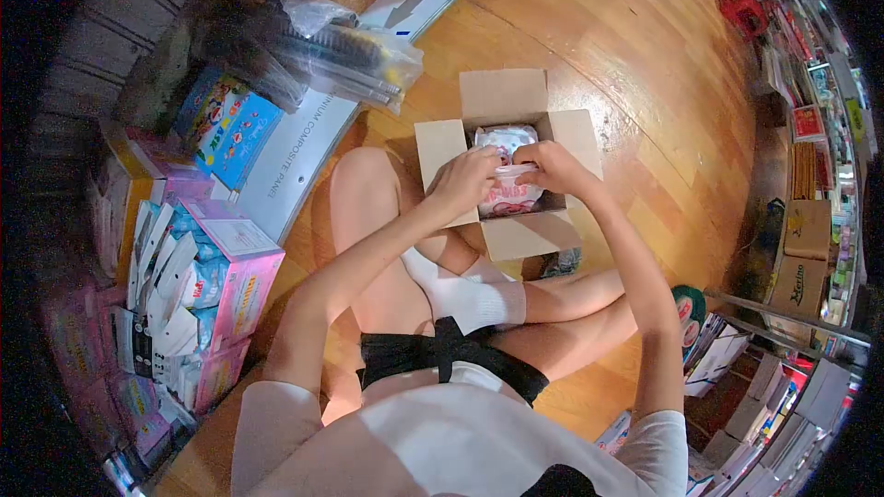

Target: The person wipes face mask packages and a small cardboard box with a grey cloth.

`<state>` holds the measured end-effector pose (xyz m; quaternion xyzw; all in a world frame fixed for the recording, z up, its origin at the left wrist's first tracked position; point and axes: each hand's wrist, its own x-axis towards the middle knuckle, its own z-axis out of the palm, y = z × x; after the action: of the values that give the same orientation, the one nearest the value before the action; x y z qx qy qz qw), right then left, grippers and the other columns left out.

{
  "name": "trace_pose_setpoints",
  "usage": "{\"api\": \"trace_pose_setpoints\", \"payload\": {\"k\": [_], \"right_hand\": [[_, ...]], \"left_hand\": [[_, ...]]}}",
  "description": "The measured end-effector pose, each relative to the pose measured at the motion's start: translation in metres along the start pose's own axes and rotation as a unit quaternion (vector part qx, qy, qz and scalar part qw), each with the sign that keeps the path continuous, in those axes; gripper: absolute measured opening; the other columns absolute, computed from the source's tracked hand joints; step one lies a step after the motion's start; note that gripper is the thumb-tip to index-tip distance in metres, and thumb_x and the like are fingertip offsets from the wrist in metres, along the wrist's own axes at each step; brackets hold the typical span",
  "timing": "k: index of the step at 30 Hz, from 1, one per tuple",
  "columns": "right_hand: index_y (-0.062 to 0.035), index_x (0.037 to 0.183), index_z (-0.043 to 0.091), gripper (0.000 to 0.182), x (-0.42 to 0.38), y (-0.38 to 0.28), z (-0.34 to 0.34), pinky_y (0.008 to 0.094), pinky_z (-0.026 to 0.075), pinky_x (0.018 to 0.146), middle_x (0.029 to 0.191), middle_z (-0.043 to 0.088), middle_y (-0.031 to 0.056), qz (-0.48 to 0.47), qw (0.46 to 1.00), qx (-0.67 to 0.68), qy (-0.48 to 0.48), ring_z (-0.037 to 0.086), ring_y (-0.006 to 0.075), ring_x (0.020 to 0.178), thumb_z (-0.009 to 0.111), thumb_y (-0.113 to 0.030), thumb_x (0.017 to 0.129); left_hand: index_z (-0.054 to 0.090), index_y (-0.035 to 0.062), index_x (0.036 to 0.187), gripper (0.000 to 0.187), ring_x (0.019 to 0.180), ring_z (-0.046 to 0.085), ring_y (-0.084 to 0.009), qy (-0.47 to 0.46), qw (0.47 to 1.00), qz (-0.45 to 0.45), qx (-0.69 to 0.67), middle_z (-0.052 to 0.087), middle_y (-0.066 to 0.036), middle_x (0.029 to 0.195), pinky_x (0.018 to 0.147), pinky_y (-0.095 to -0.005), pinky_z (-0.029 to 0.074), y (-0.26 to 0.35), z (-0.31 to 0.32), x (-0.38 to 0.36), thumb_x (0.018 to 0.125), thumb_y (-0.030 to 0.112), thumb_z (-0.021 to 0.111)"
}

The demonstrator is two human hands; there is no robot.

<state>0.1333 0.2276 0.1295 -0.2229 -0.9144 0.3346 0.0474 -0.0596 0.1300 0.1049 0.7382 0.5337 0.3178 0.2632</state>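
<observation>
An open cardboard box (440,149) stands on the floor in front of my crossed legs, all its flaps folded outward. Inside it are a white plastic packet with pink-red print (514,195) and, behind that, another pale patterned packet (505,135). My left hand (468,181) reaches over the left flap, its bent fingers closed on the upper edge of the pink-printed packet. From the other side, my right hand (551,167) pinches the same edge between thumb and fingers. The lower parts of both packets are hidden by the box walls.
To my left, a pink carton (249,285) holds blue and white packs. A blue box (227,127) and plastic-wrapped goods (341,55) lie on a white panel (299,156). Shelves with books and boxes (799,258) line the right side. Wooden floor (663,120) surrounds the cardboard box.
</observation>
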Motion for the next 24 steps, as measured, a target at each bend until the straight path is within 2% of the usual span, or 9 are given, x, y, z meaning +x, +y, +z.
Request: {"api": "trace_pose_setpoints", "payload": {"k": [5,8,11,12,14,15,18,21,24], "right_hand": [[-0.0008,0.089,0.064,0.027,-0.009,-0.021,-0.006,0.0427,0.049,0.071,0.088,0.065,0.0199,0.017,0.999,-0.031,0.027,0.062,0.0386,0.083,0.074,-0.006,0.065],[0.0016,0.082,0.06,0.022,-0.015,-0.049,-0.026,0.0415,0.047,0.066,0.08,0.062,0.0173,-0.025,0.997,-0.041,0.067,0.06,0.0379,0.078,0.072,-0.003,0.065],[0.0016,0.08,0.06,0.021,-0.021,-0.082,-0.053,0.0401,0.047,0.064,0.077,0.061,0.0169,-0.037,0.992,-0.026,0.12,0.058,0.0387,0.076,0.072,-0.003,0.064],[0.0018,0.081,0.06,0.021,-0.024,-0.089,-0.059,0.039,0.046,0.064,0.077,0.061,0.0169,-0.048,0.987,-0.04,0.145,0.058,0.0373,0.074,0.073,-0.004,0.065],[0.0023,0.081,0.06,0.022,-0.028,-0.101,-0.07,0.0366,0.045,0.063,0.076,0.061,0.017,-0.07,0.976,-0.068,0.195,0.057,0.0346,0.072,0.074,-0.005,0.066],[0.0025,0.082,0.06,0.022,-0.031,-0.109,-0.074,0.0356,0.045,0.063,0.075,0.061,0.0166,-0.027,0.978,-0.034,0.203,0.057,0.0316,0.07,0.074,-0.006,0.067],[0.0031,0.084,0.06,0.024,-0.042,-0.124,-0.075,0.0324,0.043,0.063,0.073,0.06,0.0146,0.071,0.973,0.043,0.217,0.055,0.0224,0.067,0.075,-0.008,0.069],[0.0034,0.083,0.06,0.024,-0.048,-0.12,-0.063,0.0292,0.042,0.062,0.07,0.057,0.011,0.096,0.967,0.065,0.227,0.052,0.0141,0.067,0.075,-0.01,0.07],[0.0041,0.082,0.058,0.021,-0.056,-0.108,-0.058,0.0285,0.042,0.062,0.069,0.056,0.0107,0.107,0.957,0.123,0.241,0.051,0.011,0.069,0.071,-0.008,0.07]], "left_hand": [[0.061,-0.0027,0.084,0.018,0.087,0.058,-0.0377,0.005,1.0,-0.003,-0.026,0.058,-0.017,0.087,0.074,-0.0444,0.046,0.015,-0.019,0.0,0.07,0.005,0.068],[0.063,-0.0028,0.085,0.019,0.087,0.059,-0.0371,-0.004,0.999,-0.007,-0.037,0.059,-0.017,0.088,0.074,-0.0432,0.046,0.038,-0.044,0.001,0.07,0.006,0.069],[0.065,-0.0024,0.087,0.02,0.086,0.059,-0.0356,0.02,0.999,0.041,-0.023,0.059,-0.016,0.088,0.074,-0.0423,0.047,0.061,-0.07,0.004,0.07,0.006,0.07],[0.066,-0.0004,0.095,0.026,0.091,0.06,-0.034,-0.005,1.0,0.025,-0.009,0.06,-0.015,0.095,0.078,-0.0392,0.048,0.073,-0.083,0.005,0.072,0.011,0.073],[0.062,0.0019,0.11,0.044,0.106,0.054,-0.0347,0.074,0.996,0.056,-0.011,0.057,-0.017,0.11,0.089,-0.0407,0.044,0.096,-0.1,0.002,0.071,0.017,0.075],[0.06,0.0031,0.117,0.052,0.113,0.052,-0.035,0.112,0.991,0.071,-0.014,0.056,-0.018,0.117,0.095,-0.0415,0.042,0.107,-0.105,-0.003,0.07,0.02,0.077],[0.032,0.0026,0.142,0.092,0.133,0.033,-0.0352,0.273,0.956,0.049,0.099,0.036,-0.02,0.141,0.111,-0.043,0.025,0.135,-0.111,-0.032,0.068,0.029,0.081],[0.017,0.0006,0.147,0.101,0.139,0.021,-0.0337,0.417,0.892,0.046,-0.171,0.024,-0.022,0.149,0.115,-0.0414,0.015,0.097,-0.076,-0.065,0.072,0.026,0.08],[0.01,0.0008,0.148,0.117,0.142,0.013,-0.0319,0.31,0.936,-0.056,-0.16,0.015,-0.021,0.152,0.116,-0.0419,0.01,0.058,-0.048,-0.105,0.064,0.03,0.085]]}}
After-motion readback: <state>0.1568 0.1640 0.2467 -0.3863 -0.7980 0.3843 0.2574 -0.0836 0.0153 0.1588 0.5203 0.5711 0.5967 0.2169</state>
